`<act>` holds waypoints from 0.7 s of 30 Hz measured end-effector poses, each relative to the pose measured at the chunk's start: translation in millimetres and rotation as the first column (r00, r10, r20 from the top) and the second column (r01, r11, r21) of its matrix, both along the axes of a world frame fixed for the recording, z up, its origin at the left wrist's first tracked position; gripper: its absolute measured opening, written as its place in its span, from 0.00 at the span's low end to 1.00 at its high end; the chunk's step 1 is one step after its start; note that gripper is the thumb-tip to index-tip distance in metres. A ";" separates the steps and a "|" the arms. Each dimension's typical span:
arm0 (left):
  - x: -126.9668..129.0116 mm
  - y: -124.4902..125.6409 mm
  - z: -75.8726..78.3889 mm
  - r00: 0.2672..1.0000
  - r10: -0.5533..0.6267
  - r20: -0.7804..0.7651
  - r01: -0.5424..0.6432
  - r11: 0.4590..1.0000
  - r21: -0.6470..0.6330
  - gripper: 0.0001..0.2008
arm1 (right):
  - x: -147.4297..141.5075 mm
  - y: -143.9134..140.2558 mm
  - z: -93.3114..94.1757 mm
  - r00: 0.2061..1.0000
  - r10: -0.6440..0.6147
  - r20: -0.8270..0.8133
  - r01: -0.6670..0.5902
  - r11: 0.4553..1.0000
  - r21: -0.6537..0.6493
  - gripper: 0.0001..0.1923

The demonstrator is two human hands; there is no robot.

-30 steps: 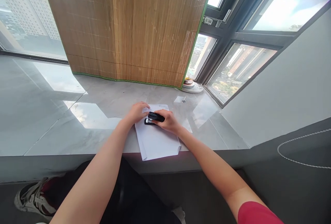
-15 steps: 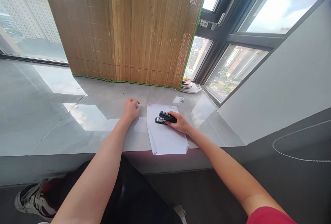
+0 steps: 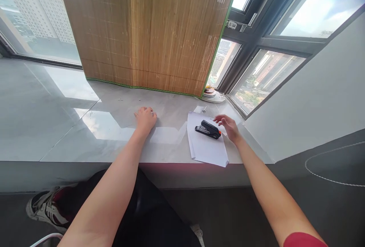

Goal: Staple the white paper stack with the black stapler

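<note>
A black stapler [image 3: 208,129] with an orange spot at its back end lies on white paper sheets [image 3: 207,150] near the ledge's front edge. Just right of the stapler, my right hand [image 3: 228,125] is open with fingers loosely bent, holding nothing and apart from the stapler. My left hand [image 3: 146,118] rests palm down on the grey ledge [image 3: 168,152], left of the paper, its fingers somewhat spread and nothing visible in them. Beyond the paper's far edge lie small metal strips, apparently staples [image 3: 204,109], beside a small pale piece [image 3: 198,108].
A bamboo blind [image 3: 148,30] with green edging hangs over the back of the ledge. Stacked plates [image 3: 212,95] stand in the corner by the window frame [image 3: 242,57]. A white wall [image 3: 308,87] bounds the right side, with a looped cord [image 3: 322,178] below it.
My right hand has let go of the stapler and moved right. Stapler and paper have shifted right along the ledge. My left hand has turned flatter, its fingers more spread.
</note>
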State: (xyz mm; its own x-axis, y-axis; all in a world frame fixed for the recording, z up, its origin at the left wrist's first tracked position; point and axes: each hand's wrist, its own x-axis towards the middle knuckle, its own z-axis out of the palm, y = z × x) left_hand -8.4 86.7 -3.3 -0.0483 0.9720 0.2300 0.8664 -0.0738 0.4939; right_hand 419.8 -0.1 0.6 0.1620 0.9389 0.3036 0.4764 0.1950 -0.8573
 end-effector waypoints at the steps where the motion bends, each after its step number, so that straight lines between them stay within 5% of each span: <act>1: 0.9 0.2 0.9 1.000 -0.015 0.027 0.015 1.000 0.020 0.13 | 11.1 8.0 -3.5 0.986 -0.143 -0.090 0.147 0.988 0.038 0.33; 3: 2.6 0.4 2.8 0.995 -0.047 0.084 0.043 0.998 0.051 0.13 | 31.8 21.9 -13.1 0.904 -0.364 -0.223 0.380 0.924 0.032 0.31; 5: 3.4 0.6 4.6 0.993 -0.055 0.109 0.049 0.997 0.064 0.12 | 45.6 30.3 -22.9 0.866 -0.433 -0.250 0.446 0.895 -0.005 0.28; 9: 0.2 2.1 5.9 0.994 -0.013 0.109 0.007 0.998 0.056 0.11 | 46.2 32.5 -32.7 0.951 -0.300 0.080 0.303 0.952 -0.037 0.22; 14: -7.3 5.8 5.0 0.977 0.061 0.206 -0.064 0.998 0.010 0.07 | 25.0 33.7 -31.7 0.755 -0.214 0.619 0.285 0.959 -0.015 0.20; 21: -6.1 3.1 8.7 0.965 0.100 0.241 -0.103 0.995 0.000 0.07 | 28.9 38.5 -30.9 0.649 -0.228 0.726 0.270 0.961 0.060 0.16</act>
